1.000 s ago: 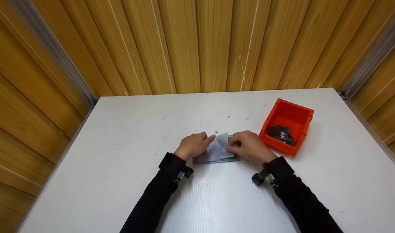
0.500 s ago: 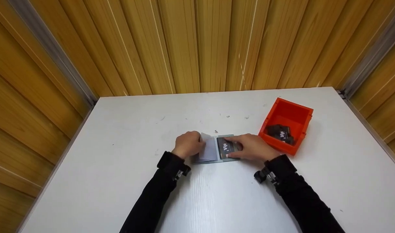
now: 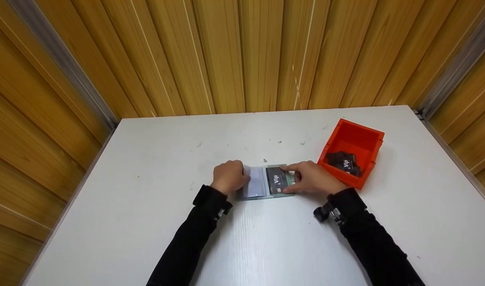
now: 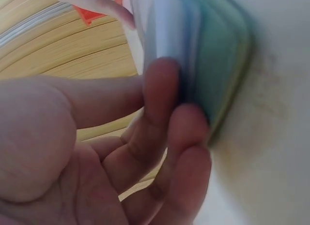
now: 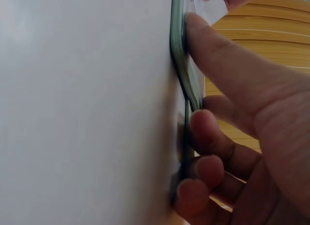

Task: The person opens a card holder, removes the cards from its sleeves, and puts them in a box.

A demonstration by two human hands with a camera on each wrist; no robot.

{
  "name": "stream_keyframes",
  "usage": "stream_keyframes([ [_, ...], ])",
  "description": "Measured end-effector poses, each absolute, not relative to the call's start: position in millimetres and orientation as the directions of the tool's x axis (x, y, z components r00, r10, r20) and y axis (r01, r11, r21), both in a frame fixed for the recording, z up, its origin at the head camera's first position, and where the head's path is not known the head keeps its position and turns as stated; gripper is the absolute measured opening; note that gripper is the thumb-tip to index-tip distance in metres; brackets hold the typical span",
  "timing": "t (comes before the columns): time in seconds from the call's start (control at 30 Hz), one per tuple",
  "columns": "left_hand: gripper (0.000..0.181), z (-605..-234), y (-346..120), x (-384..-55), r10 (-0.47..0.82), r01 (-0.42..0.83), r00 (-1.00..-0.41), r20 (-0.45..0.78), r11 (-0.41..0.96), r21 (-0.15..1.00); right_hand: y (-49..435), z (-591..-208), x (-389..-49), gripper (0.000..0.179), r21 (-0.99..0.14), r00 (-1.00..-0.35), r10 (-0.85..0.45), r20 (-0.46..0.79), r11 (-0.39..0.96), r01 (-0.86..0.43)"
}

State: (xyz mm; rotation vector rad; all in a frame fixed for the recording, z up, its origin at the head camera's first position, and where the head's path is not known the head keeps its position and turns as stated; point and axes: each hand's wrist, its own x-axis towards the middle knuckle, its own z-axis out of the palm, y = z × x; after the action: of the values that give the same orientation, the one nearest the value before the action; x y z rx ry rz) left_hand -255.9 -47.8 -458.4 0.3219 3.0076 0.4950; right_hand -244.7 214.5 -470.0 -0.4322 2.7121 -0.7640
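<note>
A green card holder (image 3: 290, 180) lies spread open on the white table, with clear plastic sleeves (image 3: 255, 182) on its left half. On its right half sits a black card marked "Vip" (image 3: 277, 180). My left hand (image 3: 229, 177) pinches the clear sleeves at their left edge; in the left wrist view, thumb and forefinger meet on the sleeves (image 4: 169, 26) above the green cover (image 4: 220, 55). My right hand (image 3: 312, 178) grips the holder's right side, forefinger and thumb at the card's upper and lower right corners. The right wrist view shows the cover edge (image 5: 180, 55) bent beside the thumb.
An orange bin (image 3: 359, 143) stands on the table (image 3: 167, 159) to the right, close beyond my right hand. Several black cards (image 3: 344, 163) lie inside it. Wood-patterned walls (image 3: 242, 55) enclose the table's back and sides.
The lifted sleeve has turned over to the left and now lies flatter under my left hand, uncovering the black card. My right hand let go of the sleeve and moved to the holder's right side.
</note>
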Motion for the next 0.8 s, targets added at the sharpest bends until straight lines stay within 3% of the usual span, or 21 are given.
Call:
stream_keyframes([
  [0.17, 0.05, -462, -36, -252, 0.235, 0.248, -0.969, 0.078, 0.904, 0.347, 216, -470, -245, 0.075, -0.541, -0.912, -0.36, -0.197, 0.815, -0.205],
  [0.3, 0.034, -464, -25, -247, 0.336, 0.281, -0.942, -0.016, 0.813, 0.51, 216, -470, -245, 0.074, -0.54, -0.907, -0.377, -0.189, 0.811, -0.225],
  [0.4, 0.033, -464, -22, -246, 0.346, 0.171, -0.929, -0.128, 0.712, 0.681, 215, -469, -245, 0.073, -0.54, -0.904, -0.393, -0.171, 0.804, -0.247],
  [0.53, 0.031, -464, -23, -248, 0.381, -0.053, -0.889, -0.255, 0.468, 0.882, 215, -469, -245, 0.072, -0.528, -0.908, -0.389, -0.158, 0.81, -0.255],
  [0.67, 0.031, -465, -26, -251, 0.437, -0.22, -0.836, -0.332, 0.288, 0.932, 215, -469, -245, 0.074, -0.524, -0.911, -0.376, -0.168, 0.817, -0.241],
  [0.8, 0.029, -468, -28, -251, 0.447, -0.284, -0.813, -0.373, 0.255, 0.924, 215, -470, -244, 0.074, -0.528, -0.911, -0.371, -0.181, 0.818, -0.229],
])
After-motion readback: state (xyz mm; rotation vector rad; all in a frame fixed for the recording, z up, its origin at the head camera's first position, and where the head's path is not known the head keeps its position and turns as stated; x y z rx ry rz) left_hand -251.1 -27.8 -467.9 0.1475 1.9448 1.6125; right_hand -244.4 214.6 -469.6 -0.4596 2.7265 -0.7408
